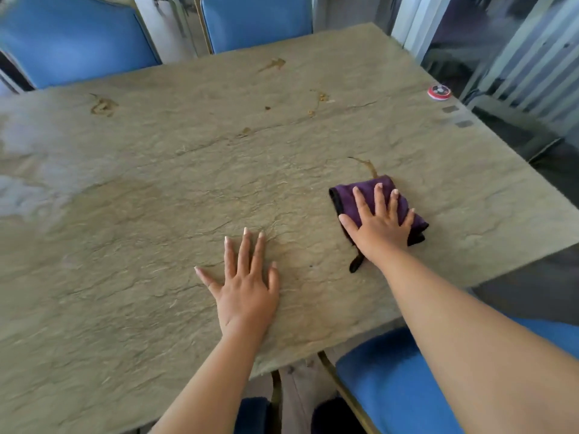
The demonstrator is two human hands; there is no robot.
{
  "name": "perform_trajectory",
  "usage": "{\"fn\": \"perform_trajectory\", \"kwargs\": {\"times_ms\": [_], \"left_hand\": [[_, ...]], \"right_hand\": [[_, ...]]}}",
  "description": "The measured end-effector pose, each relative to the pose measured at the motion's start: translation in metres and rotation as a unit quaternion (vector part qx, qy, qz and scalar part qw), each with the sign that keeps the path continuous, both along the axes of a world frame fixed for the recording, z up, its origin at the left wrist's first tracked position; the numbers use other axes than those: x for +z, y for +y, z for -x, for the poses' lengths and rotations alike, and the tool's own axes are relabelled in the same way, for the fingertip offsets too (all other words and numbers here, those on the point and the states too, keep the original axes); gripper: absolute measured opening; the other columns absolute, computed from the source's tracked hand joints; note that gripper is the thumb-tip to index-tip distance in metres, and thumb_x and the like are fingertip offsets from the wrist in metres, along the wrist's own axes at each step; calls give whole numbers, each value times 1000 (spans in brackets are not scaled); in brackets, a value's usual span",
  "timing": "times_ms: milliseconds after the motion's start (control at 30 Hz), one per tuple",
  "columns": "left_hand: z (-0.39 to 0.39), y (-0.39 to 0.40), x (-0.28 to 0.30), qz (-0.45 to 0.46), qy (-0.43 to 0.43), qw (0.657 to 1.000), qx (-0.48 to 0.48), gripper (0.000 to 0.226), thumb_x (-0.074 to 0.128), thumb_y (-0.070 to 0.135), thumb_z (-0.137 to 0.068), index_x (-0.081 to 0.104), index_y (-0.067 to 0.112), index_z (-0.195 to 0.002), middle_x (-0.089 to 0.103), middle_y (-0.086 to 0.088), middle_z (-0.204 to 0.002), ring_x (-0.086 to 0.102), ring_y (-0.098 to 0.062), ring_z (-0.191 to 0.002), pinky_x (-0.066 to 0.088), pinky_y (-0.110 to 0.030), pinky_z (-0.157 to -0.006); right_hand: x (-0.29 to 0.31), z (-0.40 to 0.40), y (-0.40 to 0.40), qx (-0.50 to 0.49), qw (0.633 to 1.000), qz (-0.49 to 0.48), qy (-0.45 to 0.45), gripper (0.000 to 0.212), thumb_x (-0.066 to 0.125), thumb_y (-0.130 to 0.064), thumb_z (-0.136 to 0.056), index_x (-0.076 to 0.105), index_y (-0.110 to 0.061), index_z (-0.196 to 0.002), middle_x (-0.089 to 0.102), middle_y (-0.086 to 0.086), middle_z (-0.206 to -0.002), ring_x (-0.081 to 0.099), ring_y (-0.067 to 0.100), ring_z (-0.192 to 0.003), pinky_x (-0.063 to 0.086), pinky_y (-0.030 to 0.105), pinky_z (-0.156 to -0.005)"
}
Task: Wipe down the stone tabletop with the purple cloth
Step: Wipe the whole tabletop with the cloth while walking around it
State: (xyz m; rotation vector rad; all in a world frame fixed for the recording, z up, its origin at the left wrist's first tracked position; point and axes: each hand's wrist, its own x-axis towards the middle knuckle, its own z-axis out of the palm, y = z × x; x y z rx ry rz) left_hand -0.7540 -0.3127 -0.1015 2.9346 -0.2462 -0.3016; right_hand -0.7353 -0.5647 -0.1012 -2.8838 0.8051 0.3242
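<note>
From the head view, the stone desk is filling most of the picture, its rough greenish-grey top carrying several brownish stains toward the far side and a thin brown streak just beyond the cloth. The purple cloth is lying folded on the desk near the right edge, with a dark border and a small black tag trailing from its near side. The right hand is lying flat on top of the cloth, fingers straight and spread, pressing it against the stone; its grip is released, nothing curled around the fabric. The left hand is resting palm-down on the bare stone to the left of the cloth and well apart from it, fingers straight and slightly fanned, grip released and holding nothing. A small round red and white object is sitting near the far right edge of the desk. Blue padded chairs are standing at the far side, and another blue chair is showing below the near edge
</note>
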Motion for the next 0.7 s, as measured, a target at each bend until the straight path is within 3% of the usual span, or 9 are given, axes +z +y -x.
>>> {"fn": "perform_trajectory", "kwargs": {"times_ms": [133, 267, 400, 500, 567, 633, 700], "left_hand": [[-1, -4, 0, -3, -12, 1000, 14, 60, 12, 55, -95, -16, 45, -148, -23, 22, -156, -28, -10, -143, -15, -68, -109], [0, -4, -1, 4, -19, 999, 46, 70, 11, 58, -93, -18, 31, -151, -26, 14, -157, -29, -5, -142, -12, -62, -113], [-2, -3, -3, 11, -17, 997, 74, 74, 7, 54, -89, -15, 22, -152, -21, 7, -160, -27, -5, -143, -11, -57, -116], [-3, -3, -3, 2, -16, 997, 70, 73, 4, 52, -88, -14, 23, -152, -23, 7, -159, -28, -5, -143, -11, -57, -116], [-3, -2, -2, 1, -19, 998, 67, 72, 3, 53, -88, -17, 24, -151, -26, 8, -158, -29, -5, -142, -11, -58, -116], [-3, -2, -3, 5, -22, 998, 64, 72, 3, 54, -88, -18, 25, -151, -26, 9, -158, -29, -6, -142, -12, -58, -115], [-4, -2, -4, 8, -26, 998, 64, 71, 3, 55, -89, -17, 25, -151, -25, 9, -158, -28, -6, -143, -12, -58, -115]], "right_hand": [[2, -61, -3, -13, 999, -22, 23, 67, 13, -71, -89, -5, -46, -148, -20, 0, -159, -22, 35, -143, -9, 67, -109], [2, -87, 51, 143, 989, -25, 22, 64, 13, -69, -91, -8, -47, -146, -22, -1, -158, -25, 36, -142, -12, 66, -109], [-3, -41, 82, 368, 929, -40, -13, 64, 17, -70, -88, -6, -53, -145, -19, -8, -159, -24, 28, -144, -11, 61, -112], [-4, -22, 30, 510, 857, -51, -45, 64, 17, -75, -84, 7, -55, -144, -5, -14, -160, -12, 21, -147, -7, 52, -116], [-6, -31, -11, 466, 882, -26, -58, 66, 7, -80, -81, 7, -56, -143, -1, -16, -159, -6, 19, -148, 0, 53, -117], [-5, -50, -27, 307, 950, -10, -54, 70, 0, -81, -78, 3, -56, -143, -5, -14, -160, -7, 20, -148, 0, 55, -117], [-3, -67, -7, 154, 988, -10, -18, 65, 10, -76, -84, -1, -54, -145, -13, -11, -160, -16, 23, -146, -7, 57, -114]]}}
